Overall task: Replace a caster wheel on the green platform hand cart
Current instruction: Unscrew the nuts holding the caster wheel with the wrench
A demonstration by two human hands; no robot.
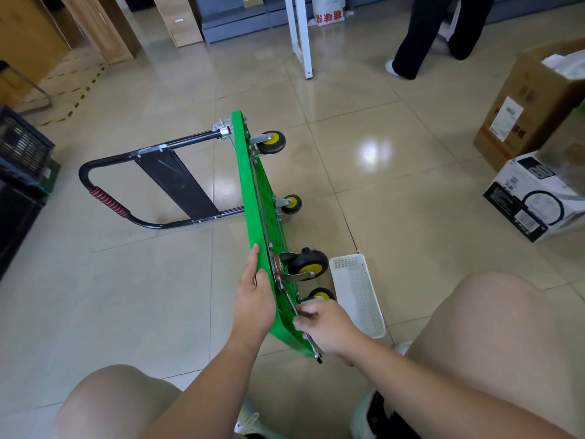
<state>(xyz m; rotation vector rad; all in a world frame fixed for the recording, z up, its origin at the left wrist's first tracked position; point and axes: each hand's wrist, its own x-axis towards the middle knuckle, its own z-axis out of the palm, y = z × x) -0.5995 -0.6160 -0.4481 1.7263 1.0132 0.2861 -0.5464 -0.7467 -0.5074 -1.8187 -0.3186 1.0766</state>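
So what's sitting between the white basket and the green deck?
Head view: the upper caster and lower caster stick out from the green deck toward the white basket, filling that gap.

left of upright green deck (253, 191): open floor (142, 296), handle (177, 185) lying flat across it | wheel side: casters (308, 264) jut out, white basket (357, 296) just beside the near pair, narrow gap there filled by right hand (326, 327) gripping metal tool (316, 351) | left hand (254, 299) grips deck's near edge | far right: boxes (535, 198) well apart | far left: black crate (22, 160)
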